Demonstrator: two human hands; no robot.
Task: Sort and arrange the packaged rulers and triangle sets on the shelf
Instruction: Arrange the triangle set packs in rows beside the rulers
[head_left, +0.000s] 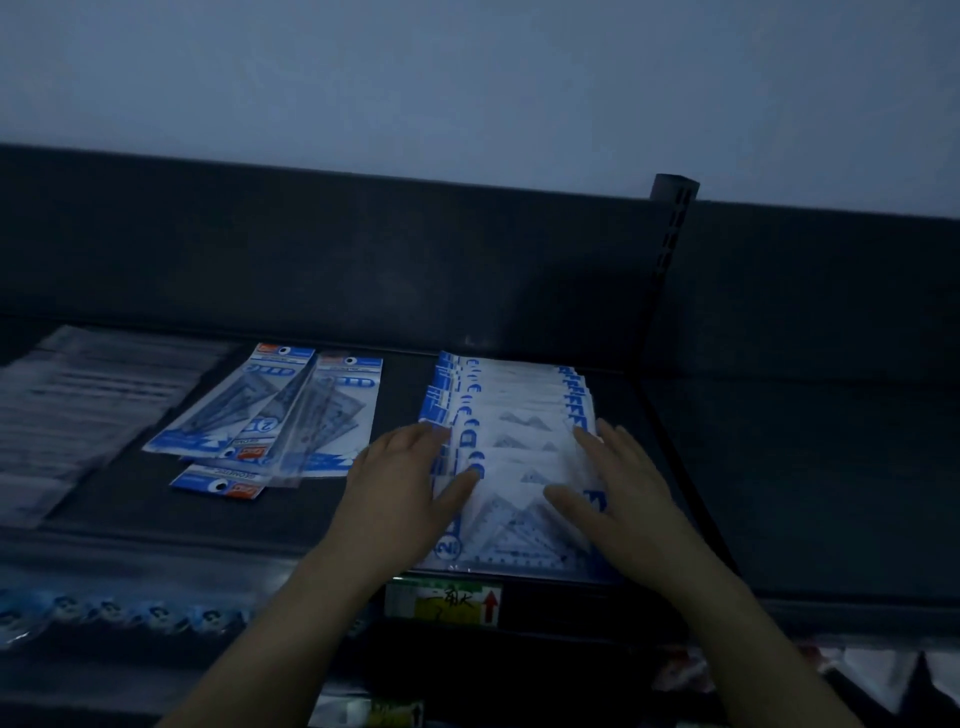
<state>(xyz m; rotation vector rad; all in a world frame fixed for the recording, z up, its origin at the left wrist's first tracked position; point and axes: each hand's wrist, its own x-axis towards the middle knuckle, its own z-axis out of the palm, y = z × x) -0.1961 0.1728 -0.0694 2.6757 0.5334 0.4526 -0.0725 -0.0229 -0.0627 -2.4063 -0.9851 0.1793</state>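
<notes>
light, slick plastic packs, probably stiff inside (apt to slide, fan out); triangle set row (519, 410) flat on shelf (402, 379), pressed between left hand (400, 480) and right hand (621, 493), fingers straight, thumbs spread, gripping nothing; best squared from side edges

Blue-and-white triangle set packs (511, 447), seemingly dark shelf (779, 467)

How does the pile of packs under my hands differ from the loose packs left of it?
The pile is a neat overlapped row of wide, white-faced packs; the loose packs are narrower and lie crossed at angles. The left hand and right hand rest flat on the pile's sides; the loose packs lie untouched. Both carry blue print, hold clear triangles and lie on the dark shelf.
</notes>
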